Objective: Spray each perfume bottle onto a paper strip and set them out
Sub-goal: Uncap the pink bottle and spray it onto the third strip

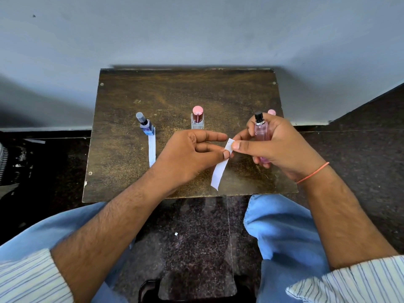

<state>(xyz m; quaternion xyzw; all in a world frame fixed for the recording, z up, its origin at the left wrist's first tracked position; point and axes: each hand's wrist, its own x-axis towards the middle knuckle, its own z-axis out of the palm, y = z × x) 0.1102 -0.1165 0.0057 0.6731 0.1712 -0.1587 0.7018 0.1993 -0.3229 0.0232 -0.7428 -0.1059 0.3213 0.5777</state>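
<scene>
R hand [282,145] grips pink bottle [262,133], thumb on strip [220,165]; L hand [192,154] pinches strip too. Blue bottle [147,125] & clear bottle [197,119] on table [122,149].

You sit in what looks like a plain room of a home, not a lab or shop. A small worn wooden table [170,95] stands against a bare, painted grey-blue wall [196,29]. Dark speckled stone floor [192,232] runs beneath your knees, with a pale skirting strip [43,128] along the wall's foot.
</scene>
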